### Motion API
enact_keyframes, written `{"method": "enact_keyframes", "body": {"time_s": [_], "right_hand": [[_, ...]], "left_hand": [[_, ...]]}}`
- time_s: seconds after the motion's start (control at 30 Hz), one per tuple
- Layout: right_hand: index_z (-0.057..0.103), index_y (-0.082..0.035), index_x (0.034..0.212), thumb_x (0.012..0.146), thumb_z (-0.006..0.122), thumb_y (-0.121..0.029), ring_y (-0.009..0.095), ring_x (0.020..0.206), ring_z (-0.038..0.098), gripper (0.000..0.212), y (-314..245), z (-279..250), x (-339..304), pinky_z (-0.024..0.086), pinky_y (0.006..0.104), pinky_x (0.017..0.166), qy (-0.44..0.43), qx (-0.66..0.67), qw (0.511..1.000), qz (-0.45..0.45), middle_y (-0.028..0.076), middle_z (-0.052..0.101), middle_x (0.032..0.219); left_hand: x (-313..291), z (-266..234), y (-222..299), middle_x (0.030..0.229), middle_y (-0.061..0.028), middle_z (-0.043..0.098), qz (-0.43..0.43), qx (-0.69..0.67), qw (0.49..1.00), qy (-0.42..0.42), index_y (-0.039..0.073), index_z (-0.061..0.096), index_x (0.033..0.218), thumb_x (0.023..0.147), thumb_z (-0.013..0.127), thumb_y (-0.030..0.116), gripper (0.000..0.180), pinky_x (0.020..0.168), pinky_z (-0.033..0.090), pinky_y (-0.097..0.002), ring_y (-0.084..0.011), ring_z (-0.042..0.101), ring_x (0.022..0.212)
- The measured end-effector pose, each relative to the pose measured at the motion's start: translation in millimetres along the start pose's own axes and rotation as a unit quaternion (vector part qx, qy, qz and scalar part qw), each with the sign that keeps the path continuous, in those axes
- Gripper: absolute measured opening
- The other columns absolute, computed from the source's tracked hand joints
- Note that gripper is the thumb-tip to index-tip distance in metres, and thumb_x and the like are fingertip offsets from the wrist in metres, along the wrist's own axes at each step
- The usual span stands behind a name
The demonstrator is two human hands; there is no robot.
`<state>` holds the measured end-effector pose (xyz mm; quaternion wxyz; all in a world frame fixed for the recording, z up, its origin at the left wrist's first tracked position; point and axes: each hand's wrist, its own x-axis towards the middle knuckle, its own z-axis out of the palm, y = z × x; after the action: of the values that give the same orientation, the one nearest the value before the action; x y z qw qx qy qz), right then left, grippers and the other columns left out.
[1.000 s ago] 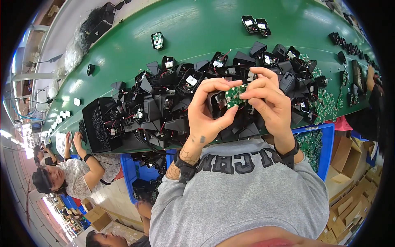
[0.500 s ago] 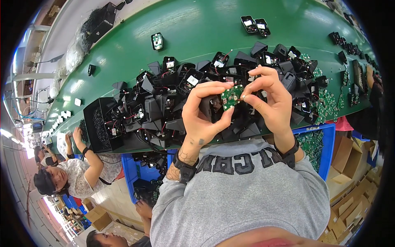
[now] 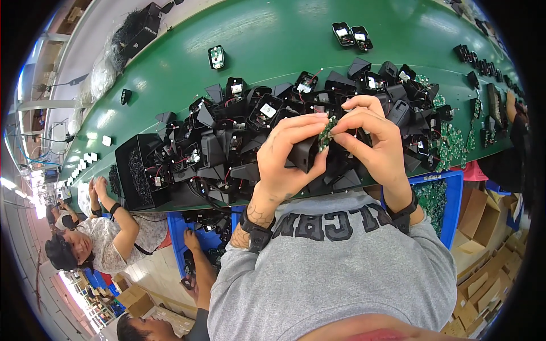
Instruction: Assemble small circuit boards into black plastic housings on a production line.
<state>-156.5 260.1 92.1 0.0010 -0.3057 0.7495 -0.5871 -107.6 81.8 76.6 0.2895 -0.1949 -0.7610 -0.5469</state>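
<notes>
A small green circuit board (image 3: 325, 138) stands nearly edge-on, its left edge between the thumb and fingers of my left hand (image 3: 284, 153). At the board's right side, my right hand (image 3: 372, 142) pinches with thumb and index finger; the tiny part between the tips is too small to make out. A black plastic housing (image 3: 302, 152) shows inside the curve of my left hand, just beside the board. Below both hands spreads a heap of black housings (image 3: 211, 149), many open with red wires and white parts.
Loose green boards (image 3: 452, 142) lie right of the heap. A black bin of small dark parts (image 3: 138, 176) stands left. Blue crates (image 3: 453, 213) sit below the table edge. Several open housings (image 3: 343, 34) rest farther back. A co-worker's arm (image 3: 199, 256) reaches into the left crate.
The board has turned from face-on to nearly edge-on, and my left hand has rolled with it, moving slightly right. My right hand's pinch stays at the board. A co-worker's arm has reached farther into the left crate.
</notes>
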Motion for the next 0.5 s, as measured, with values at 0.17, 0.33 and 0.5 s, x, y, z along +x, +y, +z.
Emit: {"method": "enact_keyframes", "body": {"time_s": [0.17,0.33,0.5], "right_hand": [[0.049,-0.006,0.084,0.073,0.069,0.005,0.014,0.095,0.053,0.026,-0.3,-0.6,0.8,0.037,0.0298,0.091,-0.002,0.126,0.986,0.109,0.004,0.055,0.089],[0.040,-0.008,0.083,0.073,0.066,0.009,0.011,0.087,0.054,0.033,-0.9,-3.9,4.4,0.039,0.0269,0.085,-0.043,0.084,0.991,0.095,0.003,0.053,0.088],[0.041,-0.008,0.083,0.071,0.066,0.009,0.011,0.083,0.054,0.033,2.0,0.8,3.5,0.040,0.0263,0.082,-0.039,0.073,0.991,0.107,0.002,0.054,0.086]], "left_hand": [[0.4,-1.4,2.4,0.108,-0.0171,0.065,0.021,0.032,0.999,-0.034,0.000,0.061,0.106,0.064,0.071,-0.009,0.044,0.087,0.052,-0.0355,-0.0290,0.065,0.101],[2.3,-3.6,3.4,0.107,-0.0152,0.066,0.027,0.055,0.995,-0.074,0.001,0.062,0.105,0.064,0.070,-0.009,0.043,0.086,0.053,-0.0346,-0.0281,0.066,0.100],[5.0,-2.7,4.2,0.104,-0.0121,0.066,-0.009,0.047,0.994,-0.097,0.002,0.063,0.104,0.066,0.069,-0.010,0.040,0.083,0.053,-0.0346,-0.0265,0.065,0.099]]}}
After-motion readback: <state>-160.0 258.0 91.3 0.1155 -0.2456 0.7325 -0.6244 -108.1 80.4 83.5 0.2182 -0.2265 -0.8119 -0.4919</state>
